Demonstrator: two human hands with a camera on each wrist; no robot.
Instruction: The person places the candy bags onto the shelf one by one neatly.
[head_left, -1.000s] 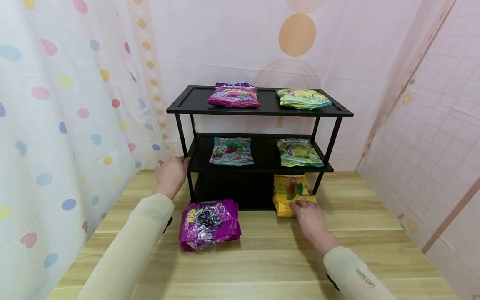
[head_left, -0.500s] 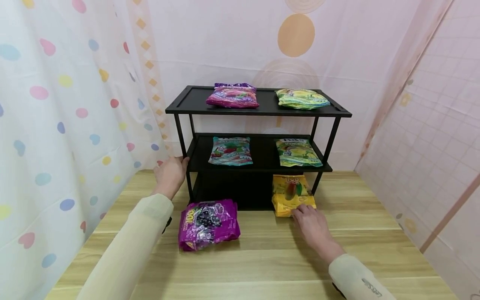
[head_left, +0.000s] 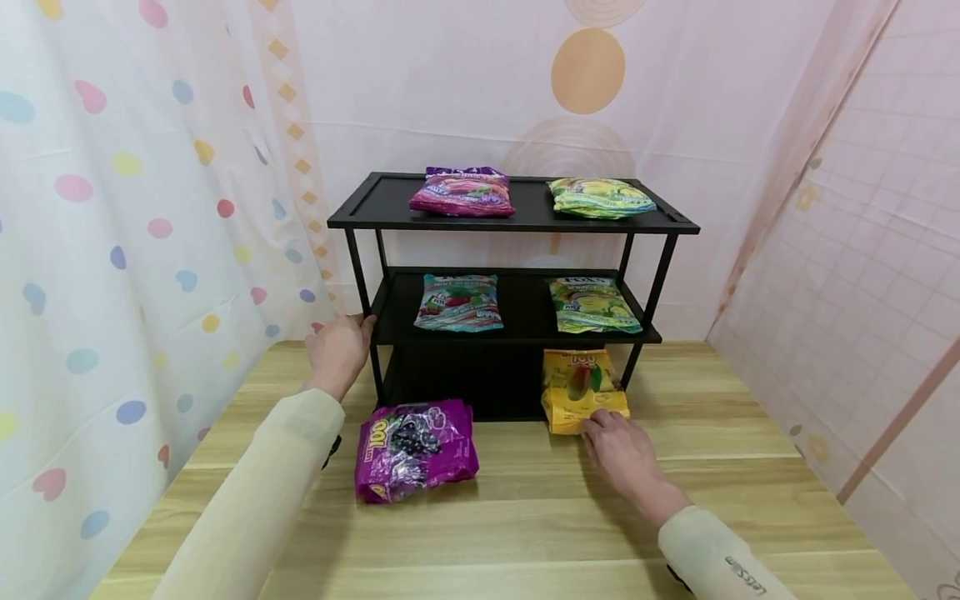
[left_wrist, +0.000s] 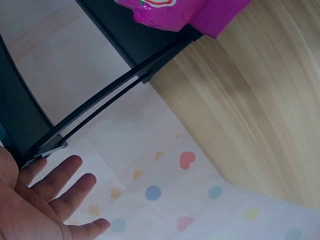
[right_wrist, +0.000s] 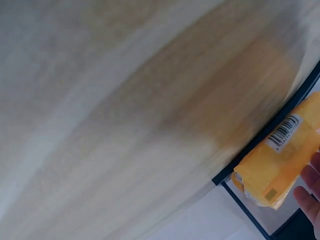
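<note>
My left hand (head_left: pixel 336 357) touches the left post of a black three-tier rack (head_left: pixel 525 304) at the middle shelf. Its fingers (left_wrist: pixel 72 197) are spread and fairly straight in the left wrist view, with the thumb out of sight there. At the lower right, a yellow candy bag (head_left: pixel 573 392) printed with a mango lies on the bottom shelf, its near end at the front edge. The fingertips of my right hand (head_left: pixel 622 457) rest against that near end. A barcode shows on the bag's end in the right wrist view. A purple candy bag (head_left: pixel 416 454) with dark grapes lies in front of the rack's lower left.
Two bags sit on the top shelf: a pink-purple one (head_left: pixel 463 196) and a yellow-green one (head_left: pixel 600 200). The middle shelf bears a teal bag (head_left: pixel 459 304) and a green-yellow bag (head_left: pixel 592 307). The wooden table (head_left: pixel 510 533) is bordered by patterned curtains (head_left: pixel 97 250).
My right fingers have slid from the yellow bag's upper face down to its near lower edge. The left hand stays at the post, and the whole view has shifted slightly.
</note>
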